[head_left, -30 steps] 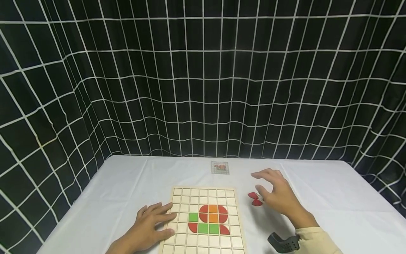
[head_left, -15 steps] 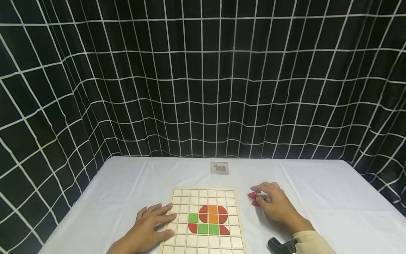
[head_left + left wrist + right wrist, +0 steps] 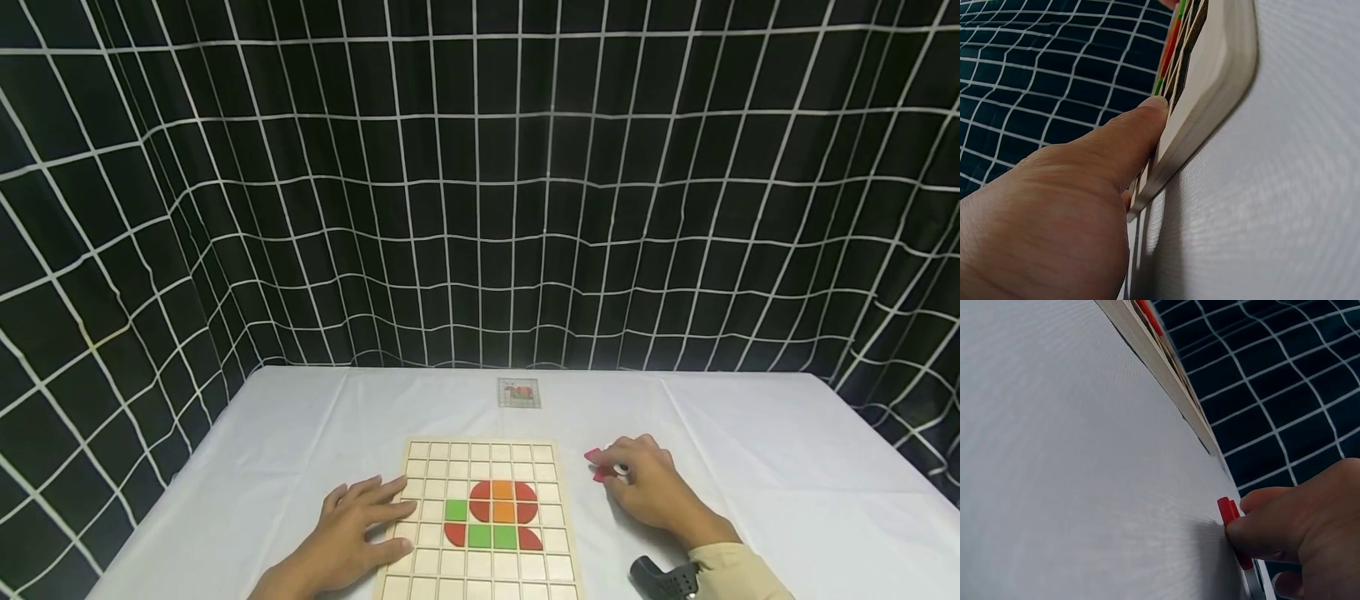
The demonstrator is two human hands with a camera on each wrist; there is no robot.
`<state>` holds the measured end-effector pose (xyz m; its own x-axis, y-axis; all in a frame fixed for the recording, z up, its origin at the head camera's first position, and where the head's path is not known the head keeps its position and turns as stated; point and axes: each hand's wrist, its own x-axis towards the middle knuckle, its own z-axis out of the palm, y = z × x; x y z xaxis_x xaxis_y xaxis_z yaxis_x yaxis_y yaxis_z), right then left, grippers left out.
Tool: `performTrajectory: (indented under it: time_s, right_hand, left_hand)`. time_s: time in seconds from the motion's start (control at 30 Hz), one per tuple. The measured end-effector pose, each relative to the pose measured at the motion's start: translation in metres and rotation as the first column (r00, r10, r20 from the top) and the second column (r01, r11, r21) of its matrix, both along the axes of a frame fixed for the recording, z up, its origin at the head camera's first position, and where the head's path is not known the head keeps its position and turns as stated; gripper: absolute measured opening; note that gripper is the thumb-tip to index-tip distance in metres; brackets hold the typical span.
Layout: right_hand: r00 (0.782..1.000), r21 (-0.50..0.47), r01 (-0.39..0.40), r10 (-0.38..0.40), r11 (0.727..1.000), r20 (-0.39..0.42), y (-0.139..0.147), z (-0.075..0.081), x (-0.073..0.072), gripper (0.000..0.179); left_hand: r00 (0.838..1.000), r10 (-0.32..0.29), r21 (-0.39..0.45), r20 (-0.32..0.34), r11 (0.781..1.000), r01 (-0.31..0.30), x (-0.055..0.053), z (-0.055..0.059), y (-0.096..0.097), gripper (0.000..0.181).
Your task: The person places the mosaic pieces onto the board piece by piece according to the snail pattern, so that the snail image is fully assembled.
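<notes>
A pale wooden grid board [image 3: 427, 564] lies on the table, with several red [image 3: 528, 539], green [image 3: 480, 536] and orange pieces set in its squares. My left hand [image 3: 341, 537] rests with spread fingers on the board's left edge; its thumb [image 3: 1141, 122] touches the rim in the left wrist view. To the right of the board, my right hand [image 3: 647, 482] pinches at two red quarter-circle pieces [image 3: 602, 473] with thumb and finger. A small white piece with a black mark [image 3: 622, 470] shows between those fingers. In the right wrist view, the thumb partly covers a red piece [image 3: 1227, 510].
A small picture card [image 3: 518, 392] with a coloured pattern on a grid lies behind the board. White cloth covers the table [image 3: 750, 450]. A black curtain with white grid lines [image 3: 480, 208] hangs around the back and sides.
My right hand has come down from above the red pieces, and its thumb and finger have closed in on them. The left hand has stayed on the board's edge.
</notes>
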<state>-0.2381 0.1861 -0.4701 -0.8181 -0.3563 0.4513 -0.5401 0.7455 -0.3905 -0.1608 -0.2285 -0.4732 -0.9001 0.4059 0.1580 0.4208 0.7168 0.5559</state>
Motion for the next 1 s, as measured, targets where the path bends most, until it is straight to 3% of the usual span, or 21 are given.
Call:
performTrajectory:
  time_s: [0.2,0.53,0.7,0.9,1.0]
  right_hand:
    - [0.999,0.018,-0.009,0.01,1.0,-0.036,-0.001,-0.0005,0.0011,0.02]
    - [1.0,0.086,0.027,-0.025,0.996,-0.015,-0.0061,0.0039,0.0041,0.013]
    - [0.999,0.078,0.033,-0.035,0.996,0.028,-0.0071,0.0054,0.0055,0.018]
    - [0.999,0.112,0.04,-0.038,0.993,-0.014,-0.007,0.0057,0.006,0.011]
    - [1.0,0.108,0.012,-0.011,0.994,-0.012,-0.0074,0.0055,0.0061,0.017]
  left_hand:
    - [1.0,-0.003,-0.001,0.0,1.0,0.003,-0.0006,0.0006,0.0003,0.056]
    - [1.0,0.0,0.001,-0.005,1.0,0.0,-0.0009,-0.0002,0.0003,0.055]
    - [1.0,0.009,-0.012,0.004,1.0,-0.009,-0.0012,0.0002,0.0007,0.055]
    - [1.0,0.01,-0.009,0.008,1.0,-0.01,-0.0012,-0.0004,0.0006,0.056]
    - [1.0,0.004,0.0,0.009,1.0,-0.004,-0.0008,-0.0006,0.0004,0.056]
